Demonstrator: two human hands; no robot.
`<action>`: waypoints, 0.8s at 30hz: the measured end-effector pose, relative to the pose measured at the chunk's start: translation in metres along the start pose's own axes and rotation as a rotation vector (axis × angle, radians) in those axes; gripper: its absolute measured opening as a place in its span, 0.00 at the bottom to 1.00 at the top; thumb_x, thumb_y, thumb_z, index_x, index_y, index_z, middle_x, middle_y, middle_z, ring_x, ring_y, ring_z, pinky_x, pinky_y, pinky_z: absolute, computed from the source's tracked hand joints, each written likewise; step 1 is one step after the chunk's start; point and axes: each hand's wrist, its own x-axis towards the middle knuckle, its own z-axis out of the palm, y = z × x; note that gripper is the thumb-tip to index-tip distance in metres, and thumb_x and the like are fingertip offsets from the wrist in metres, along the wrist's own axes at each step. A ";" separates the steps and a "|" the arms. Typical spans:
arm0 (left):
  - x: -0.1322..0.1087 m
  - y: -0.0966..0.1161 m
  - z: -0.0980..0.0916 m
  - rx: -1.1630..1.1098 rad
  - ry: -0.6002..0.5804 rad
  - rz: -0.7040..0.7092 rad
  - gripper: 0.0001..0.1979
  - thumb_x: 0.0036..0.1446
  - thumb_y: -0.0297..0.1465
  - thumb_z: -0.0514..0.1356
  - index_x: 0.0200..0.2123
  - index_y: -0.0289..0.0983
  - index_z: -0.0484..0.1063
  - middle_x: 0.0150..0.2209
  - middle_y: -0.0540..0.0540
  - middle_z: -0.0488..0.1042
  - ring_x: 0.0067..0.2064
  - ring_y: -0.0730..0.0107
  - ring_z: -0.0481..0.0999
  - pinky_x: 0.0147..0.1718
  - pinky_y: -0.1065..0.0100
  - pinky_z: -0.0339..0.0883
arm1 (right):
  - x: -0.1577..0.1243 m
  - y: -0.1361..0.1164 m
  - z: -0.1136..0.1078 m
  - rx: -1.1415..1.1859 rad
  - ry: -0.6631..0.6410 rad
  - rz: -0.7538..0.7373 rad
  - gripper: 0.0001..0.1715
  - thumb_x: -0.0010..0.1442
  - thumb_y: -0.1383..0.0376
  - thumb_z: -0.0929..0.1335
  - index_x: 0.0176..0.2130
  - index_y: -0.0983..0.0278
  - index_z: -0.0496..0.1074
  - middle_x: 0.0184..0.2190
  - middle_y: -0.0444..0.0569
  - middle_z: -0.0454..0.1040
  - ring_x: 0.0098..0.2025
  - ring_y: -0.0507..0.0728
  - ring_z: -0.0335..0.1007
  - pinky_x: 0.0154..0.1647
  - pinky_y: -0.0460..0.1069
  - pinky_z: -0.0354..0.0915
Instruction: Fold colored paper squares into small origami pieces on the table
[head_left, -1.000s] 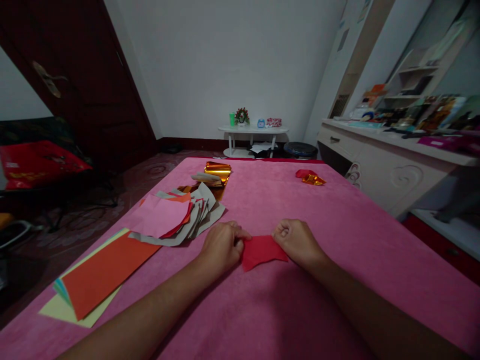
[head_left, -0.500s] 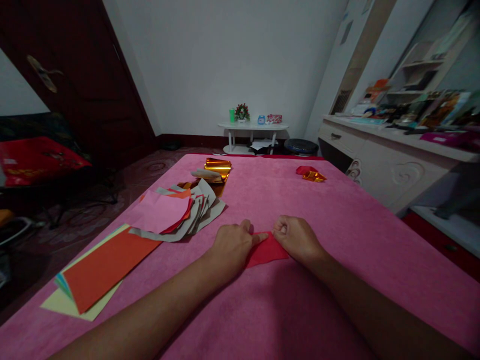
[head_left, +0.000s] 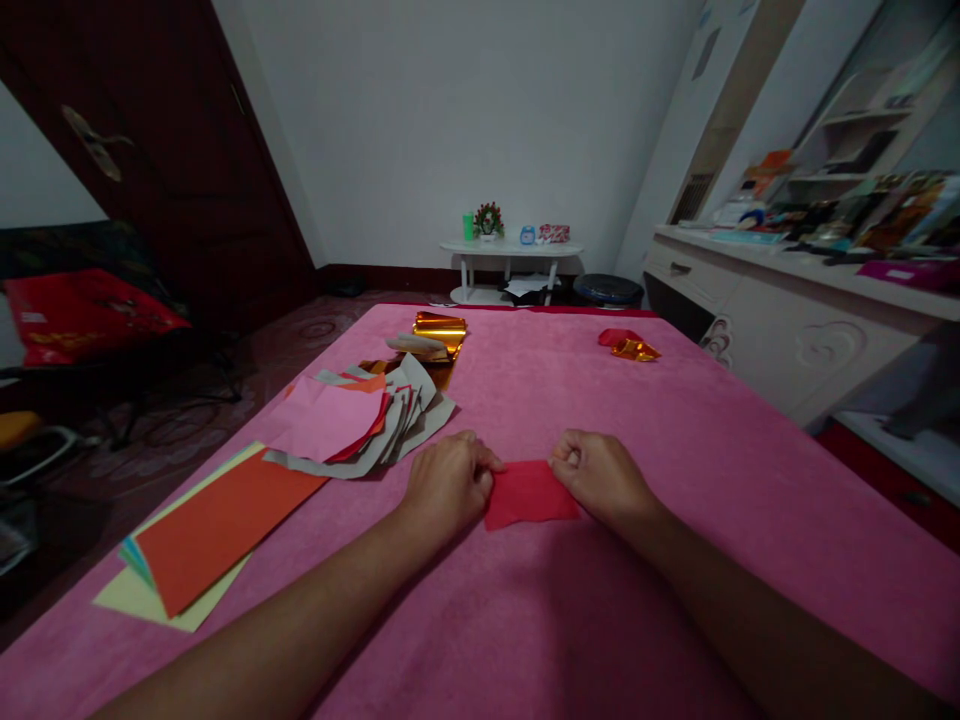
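Note:
A small folded red paper [head_left: 529,493] lies on the pink tablecloth [head_left: 600,600] in front of me. My left hand [head_left: 448,484] is closed, its fingers pinched on the paper's left edge. My right hand [head_left: 598,476] is curled into a fist and presses on the paper's right corner. Both forearms rest on the cloth.
Left of my hands lies a fanned pile of pink, grey and red sheets [head_left: 352,425], and nearer me a stack topped by an orange sheet [head_left: 217,525]. Gold foil [head_left: 439,330] sits further back, and a red-and-gold folded piece [head_left: 630,347] at the far right. A white cabinet [head_left: 787,330] stands at the right.
My left hand slid right along the paper's top edge, then drew back to its left edge. The right hand stayed put on the right corner.

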 end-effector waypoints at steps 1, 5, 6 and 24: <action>0.000 0.000 -0.001 0.004 0.004 -0.002 0.13 0.50 0.26 0.56 0.35 0.44 0.79 0.33 0.49 0.75 0.34 0.66 0.73 0.32 0.67 0.62 | 0.000 -0.001 0.000 0.000 0.000 0.002 0.07 0.51 0.67 0.64 0.22 0.63 0.67 0.21 0.45 0.71 0.23 0.51 0.64 0.23 0.45 0.51; 0.000 -0.003 -0.004 0.000 -0.006 0.028 0.13 0.51 0.25 0.56 0.34 0.44 0.79 0.33 0.49 0.75 0.35 0.67 0.73 0.32 0.67 0.62 | 0.000 -0.003 -0.002 -0.018 -0.005 0.012 0.08 0.51 0.68 0.64 0.21 0.63 0.66 0.21 0.45 0.71 0.23 0.51 0.64 0.24 0.45 0.51; 0.000 -0.003 -0.005 -0.006 -0.014 0.042 0.12 0.51 0.25 0.56 0.34 0.43 0.79 0.33 0.49 0.75 0.35 0.68 0.72 0.32 0.68 0.62 | 0.000 -0.003 -0.002 -0.031 -0.006 0.020 0.07 0.51 0.68 0.64 0.22 0.63 0.66 0.21 0.45 0.71 0.23 0.51 0.64 0.24 0.45 0.51; 0.003 0.001 0.004 0.267 -0.073 0.409 0.14 0.62 0.28 0.49 0.34 0.33 0.75 0.31 0.43 0.74 0.35 0.65 0.73 0.35 0.66 0.65 | -0.015 -0.028 -0.001 -0.313 -0.077 -0.210 0.12 0.64 0.60 0.61 0.32 0.61 0.69 0.27 0.44 0.71 0.27 0.52 0.62 0.24 0.48 0.45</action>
